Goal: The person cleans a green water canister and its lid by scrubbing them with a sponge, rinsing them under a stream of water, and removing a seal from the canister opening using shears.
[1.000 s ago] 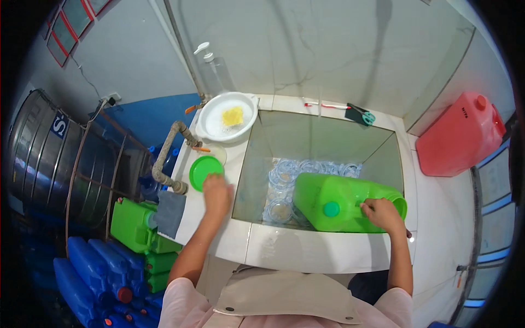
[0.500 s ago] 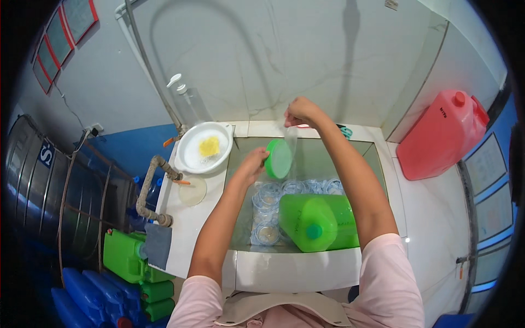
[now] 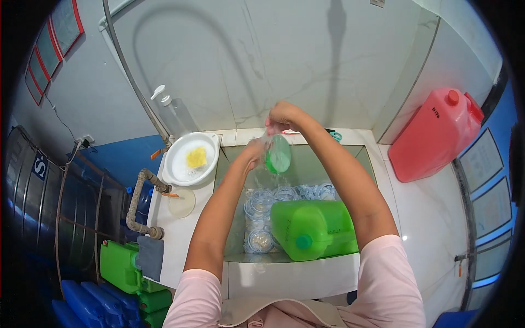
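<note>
My left hand (image 3: 253,154) grips the edge of a round green lid (image 3: 279,155) above a glass-walled basin (image 3: 234,218). My right hand (image 3: 283,117) is closed just above the lid; what its fingers hold is hidden. Below it, a clear stream like water blurs over the lid, and drops fall under the rim. In the basin lies a green jug (image 3: 284,224) with a darker green cap, on its side. Beside and behind it are several clear round pieces (image 3: 260,206) with bluish rims.
Left of the basin sit a white bowl (image 3: 171,173) of suds with a yellow sponge (image 3: 196,157), a clear pump bottle (image 3: 178,116) and a curved pipe (image 3: 134,205) with a tap. A red jug (image 3: 424,139) stands right. Green and blue jugs (image 3: 117,265) crowd the lower left.
The lid has turned more edge-on and come up under my right hand, into the stream. Both hands are now close together. The view has shifted slightly.
</note>
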### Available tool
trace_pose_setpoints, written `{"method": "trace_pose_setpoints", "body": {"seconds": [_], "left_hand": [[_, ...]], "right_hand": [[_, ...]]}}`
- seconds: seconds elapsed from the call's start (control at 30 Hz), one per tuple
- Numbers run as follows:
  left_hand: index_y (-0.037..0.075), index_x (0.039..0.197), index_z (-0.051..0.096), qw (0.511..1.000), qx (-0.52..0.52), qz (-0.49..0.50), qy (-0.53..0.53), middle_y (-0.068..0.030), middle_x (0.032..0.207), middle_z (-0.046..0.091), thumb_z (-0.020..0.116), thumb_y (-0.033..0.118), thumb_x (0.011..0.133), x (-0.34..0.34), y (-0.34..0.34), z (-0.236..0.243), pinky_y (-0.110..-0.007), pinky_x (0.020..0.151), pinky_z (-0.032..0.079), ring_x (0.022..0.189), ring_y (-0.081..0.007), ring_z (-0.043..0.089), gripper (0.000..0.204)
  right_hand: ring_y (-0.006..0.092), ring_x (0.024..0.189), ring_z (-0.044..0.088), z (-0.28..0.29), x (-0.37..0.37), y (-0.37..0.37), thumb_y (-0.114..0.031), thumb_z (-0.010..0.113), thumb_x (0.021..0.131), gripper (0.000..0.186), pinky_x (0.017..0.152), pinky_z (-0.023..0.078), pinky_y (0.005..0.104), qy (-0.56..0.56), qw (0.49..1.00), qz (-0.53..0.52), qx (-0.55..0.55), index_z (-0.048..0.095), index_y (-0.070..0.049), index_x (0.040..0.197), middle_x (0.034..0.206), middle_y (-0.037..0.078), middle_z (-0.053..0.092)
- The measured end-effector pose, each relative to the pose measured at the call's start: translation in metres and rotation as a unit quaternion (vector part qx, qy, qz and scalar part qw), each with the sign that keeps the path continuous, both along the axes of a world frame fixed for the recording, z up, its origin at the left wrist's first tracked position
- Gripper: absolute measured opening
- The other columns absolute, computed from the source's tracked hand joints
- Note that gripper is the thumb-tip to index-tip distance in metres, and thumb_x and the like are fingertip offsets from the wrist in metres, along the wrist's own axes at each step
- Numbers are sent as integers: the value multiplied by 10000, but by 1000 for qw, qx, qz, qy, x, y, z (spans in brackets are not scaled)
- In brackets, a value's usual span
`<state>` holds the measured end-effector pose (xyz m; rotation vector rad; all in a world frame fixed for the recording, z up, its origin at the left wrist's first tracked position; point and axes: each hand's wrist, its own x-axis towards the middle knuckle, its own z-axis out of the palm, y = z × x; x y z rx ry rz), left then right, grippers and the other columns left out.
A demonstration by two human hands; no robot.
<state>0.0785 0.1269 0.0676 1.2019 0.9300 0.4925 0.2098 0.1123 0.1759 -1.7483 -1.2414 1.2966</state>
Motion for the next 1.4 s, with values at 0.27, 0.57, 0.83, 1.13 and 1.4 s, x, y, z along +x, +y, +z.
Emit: {"method": "trace_pose_setpoints", "body": {"seconds": [0.27,0.57,0.83,1.13,1.4], "left_hand": [[38,987,609,697,661,-139,240,-142,1029,585,587,34,707,-21,-22,-3,-393,908,401,1002,-261,536,282],[14,1076,534,657,699,200,198,-171,1010,582,546,49,743,-37,-72,-19,-425,916,386,1007,-347,521,335],[5,822,601,831,512,-11,219,-176,818,581,528,135,774,-70,-185,-60,-457,743,427,838,-342,554,156],[14,846,596,867,406,-71,280,-175,809,599,515,167,788,-127,-202,-84,-457,740,446,823,-352,573,182],[7,978,597,881,394,-42,258,-194,934,609,489,193,840,-149,-189,-55,-429,796,440,909,-353,563,256]], "right_hand": [[277,679,618,-45,23,-4,-113,555,693,195,654,492,373,-349,882,192,253,601,-4,848,742,148,612],[300,818,523,-104,23,-83,-49,529,709,257,702,409,434,-490,736,181,431,601,-43,956,798,137,519],[316,791,510,-117,0,-85,43,549,672,290,685,406,382,-476,711,147,496,607,-13,951,829,143,507],[322,819,487,-130,-16,-80,44,528,672,301,723,393,413,-471,756,121,438,614,-20,953,845,157,484],[324,828,483,-119,-20,-78,2,533,647,239,707,389,422,-462,744,108,471,601,-24,874,845,159,470]]}}
